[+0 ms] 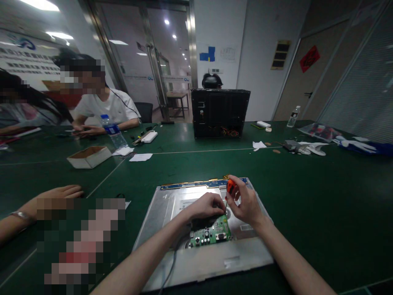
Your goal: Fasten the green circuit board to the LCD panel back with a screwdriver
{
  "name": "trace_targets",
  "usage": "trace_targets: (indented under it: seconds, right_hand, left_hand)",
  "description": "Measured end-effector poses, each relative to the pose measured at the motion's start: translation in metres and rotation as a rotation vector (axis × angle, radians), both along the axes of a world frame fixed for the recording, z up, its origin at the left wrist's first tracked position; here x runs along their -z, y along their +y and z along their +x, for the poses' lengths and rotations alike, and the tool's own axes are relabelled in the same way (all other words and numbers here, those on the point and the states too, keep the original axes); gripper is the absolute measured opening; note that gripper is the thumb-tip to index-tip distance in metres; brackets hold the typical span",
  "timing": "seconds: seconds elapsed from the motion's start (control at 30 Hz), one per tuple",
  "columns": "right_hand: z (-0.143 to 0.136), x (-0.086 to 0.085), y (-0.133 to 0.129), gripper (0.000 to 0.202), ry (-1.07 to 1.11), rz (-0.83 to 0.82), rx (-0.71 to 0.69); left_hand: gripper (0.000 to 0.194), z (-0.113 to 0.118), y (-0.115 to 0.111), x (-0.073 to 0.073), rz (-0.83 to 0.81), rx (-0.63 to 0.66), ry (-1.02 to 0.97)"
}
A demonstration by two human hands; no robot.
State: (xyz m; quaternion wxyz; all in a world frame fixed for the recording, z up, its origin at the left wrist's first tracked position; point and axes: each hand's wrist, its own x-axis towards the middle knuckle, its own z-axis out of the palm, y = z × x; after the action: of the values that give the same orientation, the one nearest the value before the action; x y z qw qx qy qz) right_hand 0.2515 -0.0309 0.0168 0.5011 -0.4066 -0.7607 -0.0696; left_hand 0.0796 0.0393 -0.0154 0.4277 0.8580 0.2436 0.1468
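Note:
A screwdriver with an orange handle (231, 187) stands nearly upright, its thin shaft pointing down at the top edge of a green circuit board (211, 234). My right hand (247, 205) is closed around the handle. My left hand (208, 206) is pinched at the shaft's lower end, beside the board; whatever its fingertips hold is hidden. The board lies on the metal back of a flat display panel (162, 209), with a blue strip board (196, 185) along the far edge. A grey cable (173, 264) runs across the panel's near left part.
Another person's hand (66, 192) rests on the green table at left. Beyond are an open box (89, 157), a water bottle (114, 133), paper scraps (140, 157) and a black case (220, 112). A second bottle (294, 116) and a plastic bag (321, 132) lie toward the right.

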Motion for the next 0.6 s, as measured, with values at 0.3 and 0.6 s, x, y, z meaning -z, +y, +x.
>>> trace_targets:
  seconds: [0.3, 0.6]
  right_hand:
    - [0.0002, 0.0021, 0.003, 0.044, -0.012, 0.043, 0.024]
    - [-0.0004, -0.0039, -0.0009, 0.044, -0.021, 0.021, -0.018]
  left_hand:
    - [0.011, 0.0, 0.0007, 0.0, -0.007, -0.002, -0.009]
    - [0.011, 0.0, 0.001, 0.0011, -0.021, 0.003, -0.012]
